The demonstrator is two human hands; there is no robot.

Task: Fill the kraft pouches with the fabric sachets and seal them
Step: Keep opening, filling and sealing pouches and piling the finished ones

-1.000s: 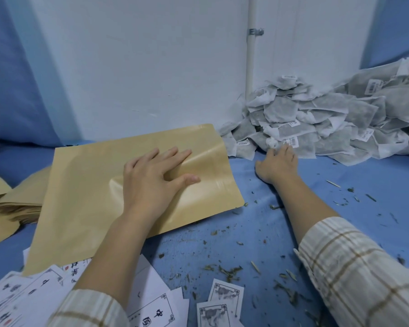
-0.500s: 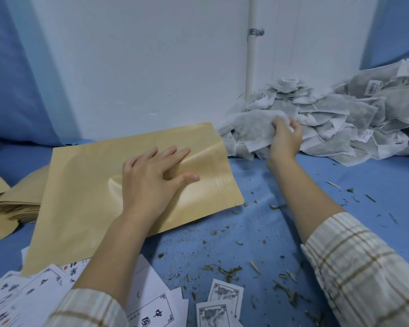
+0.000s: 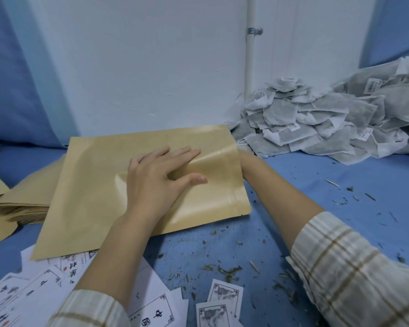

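One kraft pouch (image 3: pixel 137 185) lies at frame centre on the blue bench (image 3: pixel 316 208). The left hand (image 3: pixel 161 178) presses it, fingers straight. The right hand is hidden inside the pouch mouth; grip cannot be told. Fabric sachets (image 3: pixel 316 123) are heaped upper right.

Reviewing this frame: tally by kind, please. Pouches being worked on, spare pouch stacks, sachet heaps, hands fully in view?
flat tan kraft paper pouch being worked on: 1
stack of spare tan kraft pouches: 1
heap of grey fabric sachets: 1
left hand, the only hand fully in view: 1
Total: 4
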